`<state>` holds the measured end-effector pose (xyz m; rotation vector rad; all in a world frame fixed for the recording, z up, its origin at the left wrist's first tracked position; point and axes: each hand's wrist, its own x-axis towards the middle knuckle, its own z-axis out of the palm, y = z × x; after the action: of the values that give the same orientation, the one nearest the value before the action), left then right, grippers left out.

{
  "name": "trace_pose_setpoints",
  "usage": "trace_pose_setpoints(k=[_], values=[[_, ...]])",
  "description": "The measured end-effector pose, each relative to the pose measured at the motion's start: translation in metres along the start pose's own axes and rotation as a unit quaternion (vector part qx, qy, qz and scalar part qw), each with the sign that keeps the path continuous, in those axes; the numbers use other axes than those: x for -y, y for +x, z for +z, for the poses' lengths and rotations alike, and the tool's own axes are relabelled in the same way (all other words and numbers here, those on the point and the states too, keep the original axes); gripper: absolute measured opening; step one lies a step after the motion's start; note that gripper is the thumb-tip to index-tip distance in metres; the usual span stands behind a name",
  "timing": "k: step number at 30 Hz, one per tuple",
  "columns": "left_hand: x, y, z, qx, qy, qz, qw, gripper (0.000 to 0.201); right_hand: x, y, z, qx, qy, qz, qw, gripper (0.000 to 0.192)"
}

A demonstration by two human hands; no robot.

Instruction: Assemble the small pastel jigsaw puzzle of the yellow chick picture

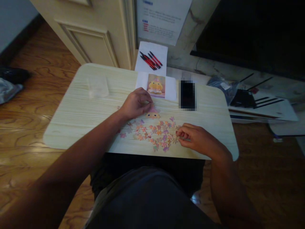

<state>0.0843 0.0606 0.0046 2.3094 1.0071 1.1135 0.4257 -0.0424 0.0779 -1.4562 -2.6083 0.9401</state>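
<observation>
My left hand [137,103] is above the left side of a partly joined jigsaw puzzle [152,114], which shows a pink top and a yellow face with two eyes. Its fingers are bent and drawn together at the puzzle's upper edge; what they pinch, if anything, is too small to make out. At the right end of the loose puzzle pieces [158,130], my right hand [192,136] is closed, its fingertips together. Whether a piece sits in them cannot be made out. The loose pieces are pink, orange, purple and yellow, spread in front of the joined part.
Behind the puzzle lies a printed reference picture [156,86] on white paper. A dark pixelated rectangle [187,95] is to its right, and a clear plastic bag [98,87] lies left on the table [76,108]. Red and black pens [151,60] rest on paper behind.
</observation>
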Motion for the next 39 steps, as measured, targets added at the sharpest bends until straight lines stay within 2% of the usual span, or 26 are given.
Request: trace_pose_setpoints(k=[5,10,13,16,23,30,39], values=[[-0.004,0.001,0.001,0.012,-0.009,0.007,1.0,0.018,-0.001,0.015,-0.012,-0.05,0.064,-0.016,0.997,0.008],[-0.004,0.002,0.002,0.038,-0.039,0.055,0.997,0.018,0.001,0.069,-0.021,-0.096,0.065,-0.078,0.99,0.007],[-0.004,0.003,0.004,0.054,-0.045,0.085,0.994,0.02,0.001,0.1,-0.022,-0.08,0.038,-0.108,0.99,0.01],[-0.004,0.002,0.007,0.071,-0.045,0.101,0.991,0.022,-0.002,0.116,-0.018,-0.053,0.014,-0.122,0.991,0.011],[0.0,-0.002,0.016,0.082,-0.056,0.098,0.99,0.018,-0.009,0.114,-0.006,-0.078,0.028,-0.123,0.989,0.013],[-0.002,-0.003,0.016,0.095,-0.084,0.078,0.989,0.015,-0.008,0.116,-0.004,-0.082,0.035,-0.131,0.987,0.013],[-0.002,-0.004,0.016,0.106,-0.077,0.084,0.988,0.015,-0.007,0.114,-0.002,-0.094,0.046,-0.123,0.987,0.013]])
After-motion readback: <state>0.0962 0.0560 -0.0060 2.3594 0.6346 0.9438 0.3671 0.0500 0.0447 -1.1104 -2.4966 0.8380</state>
